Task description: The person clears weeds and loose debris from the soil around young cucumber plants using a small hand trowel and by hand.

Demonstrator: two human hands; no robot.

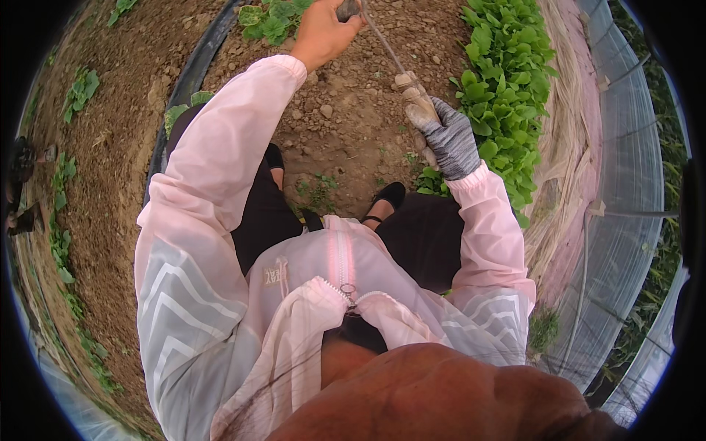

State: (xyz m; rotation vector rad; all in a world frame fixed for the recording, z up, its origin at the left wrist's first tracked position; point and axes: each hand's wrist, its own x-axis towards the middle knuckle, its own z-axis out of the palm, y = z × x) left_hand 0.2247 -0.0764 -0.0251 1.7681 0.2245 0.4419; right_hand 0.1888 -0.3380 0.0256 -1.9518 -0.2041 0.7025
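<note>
In my right hand [441,129], which wears a grey knit glove with light fingers, is the wooden handle [416,96] of a hand tool. Something is bound around the handle near its upper end. A thin metal shaft [383,39] runs from it up and left, out past the top edge. My left hand [329,30] is bare and grips a dark grey piece [347,10] beside the shaft's far end. Whether that piece is the tool's blade or a stone, I cannot tell. Both hands are held over bare brown soil [342,129].
Dense leafy greens [504,82] grow along the right, beside pale crumpled fabric [562,127] and translucent plastic sheeting [629,143]. A black plastic strip [201,58] crosses the soil on the left. A broad-leaved plant [274,25] grows near my left hand. My shoes [390,194] are below.
</note>
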